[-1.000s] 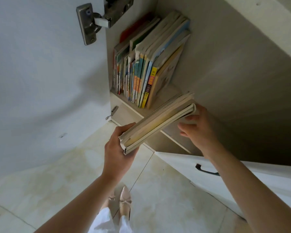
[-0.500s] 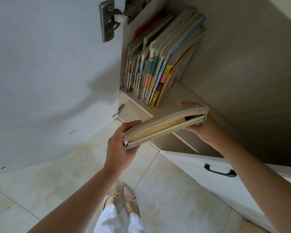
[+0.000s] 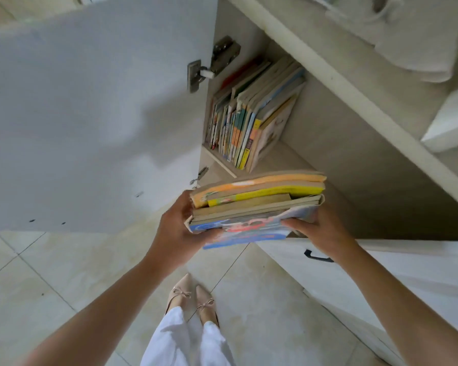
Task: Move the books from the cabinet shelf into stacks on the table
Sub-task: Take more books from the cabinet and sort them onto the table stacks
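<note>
Progress partial: left hand [image 3: 181,231] and right hand [image 3: 321,231] grip a picture-book bundle [image 3: 257,204] before the cabinet shelf [image 3: 280,159], where upright books [image 3: 246,122] remain.

The held bundle of books [image 3: 257,204] is paper with worn, matt card covers, the lowest cover printed and slightly glossy, and the shelved books [image 3: 249,120] show thin printed paper spines. The cabinet shelf [image 3: 283,157] has a pale matt wood-grain laminate, the open door [image 3: 90,114] a smooth matt white face with a brushed metal hinge [image 3: 209,67]. The floor tiles [image 3: 64,281] look smooth and faintly glossy, and the trousers [image 3: 185,339] are white cloth.
</note>
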